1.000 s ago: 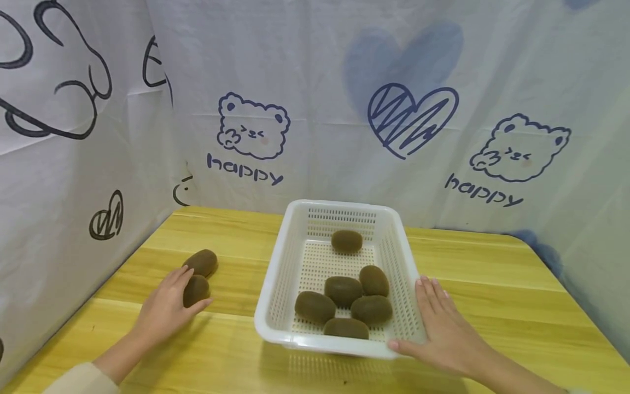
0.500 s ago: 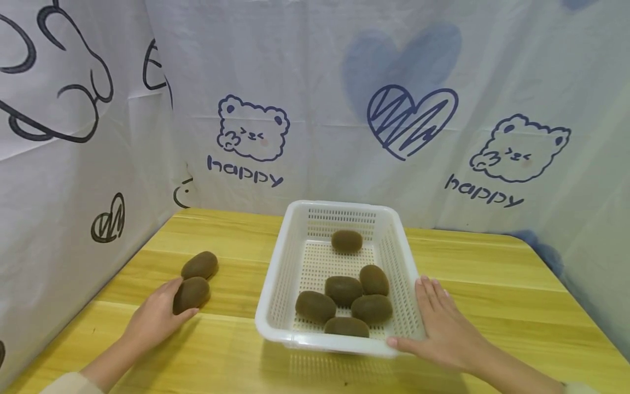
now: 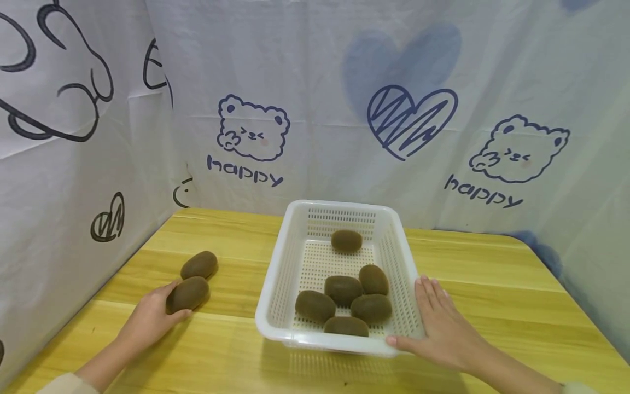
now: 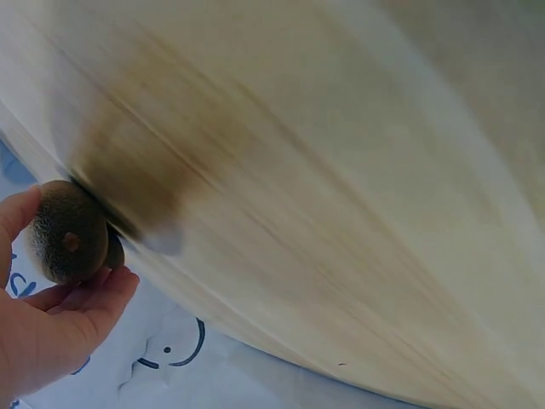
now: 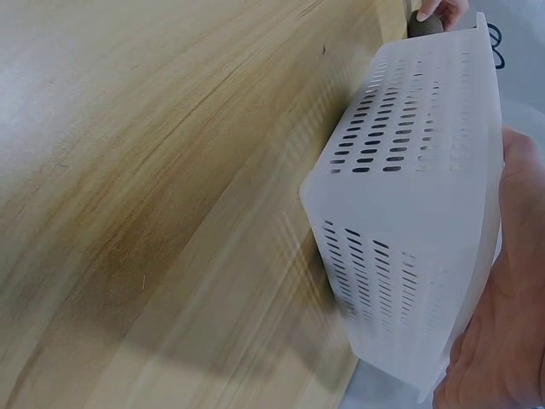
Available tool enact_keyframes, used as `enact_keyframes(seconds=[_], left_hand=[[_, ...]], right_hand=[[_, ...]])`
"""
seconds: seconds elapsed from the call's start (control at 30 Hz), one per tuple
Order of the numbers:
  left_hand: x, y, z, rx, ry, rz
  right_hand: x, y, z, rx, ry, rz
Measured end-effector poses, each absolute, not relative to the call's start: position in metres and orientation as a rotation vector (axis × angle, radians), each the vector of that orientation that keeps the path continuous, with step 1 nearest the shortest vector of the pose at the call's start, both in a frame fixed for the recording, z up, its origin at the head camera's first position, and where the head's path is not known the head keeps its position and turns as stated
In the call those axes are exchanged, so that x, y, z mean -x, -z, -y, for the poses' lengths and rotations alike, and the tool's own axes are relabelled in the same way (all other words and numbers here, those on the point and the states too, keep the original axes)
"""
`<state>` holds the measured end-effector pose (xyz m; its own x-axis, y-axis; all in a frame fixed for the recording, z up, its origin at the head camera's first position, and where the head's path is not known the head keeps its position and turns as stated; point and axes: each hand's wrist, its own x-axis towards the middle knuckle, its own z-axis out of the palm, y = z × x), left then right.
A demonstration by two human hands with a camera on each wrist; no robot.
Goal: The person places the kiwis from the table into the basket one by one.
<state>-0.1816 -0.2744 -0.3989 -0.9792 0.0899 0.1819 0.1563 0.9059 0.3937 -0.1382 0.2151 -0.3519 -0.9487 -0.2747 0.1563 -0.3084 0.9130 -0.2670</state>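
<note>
My left hand (image 3: 147,316) is at a brown kiwi (image 3: 189,294) on the table's left side, thumb on the near side and fingers on the far side. In the left wrist view, thumb and fingers lie around that kiwi (image 4: 66,232). Another kiwi (image 3: 199,265) lies just behind it. A white perforated plastic basket (image 3: 269,290) stands in the middle with several kiwis (image 3: 343,290) inside. Against its right wall rests my right hand (image 3: 445,331), fingers straight, thumb at the front right corner of the rim. The right wrist view shows this hand (image 5: 507,298) beside the basket's rim.
The wood-grain table (image 3: 236,350) ends at a white cloth (image 3: 320,153) with printed drawings, which hangs behind it and along the left. Table surface lies between the two loose kiwis and the basket.
My left hand has drawn back to the left and toward me along the nearer kiwi, leaving more of it visible. The kiwis, the basket and my right hand look nearly unchanged.
</note>
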Motion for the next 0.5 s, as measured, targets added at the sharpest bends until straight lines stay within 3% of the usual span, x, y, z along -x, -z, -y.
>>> enact_keyframes(seconds=[0.5], left_hand=[[0.1834,0.3998,0.2832,0.114,0.86,2.888]], right_hand=[[0.1362,0.3504,-0.2148,-0.46,-0.449,2.963]])
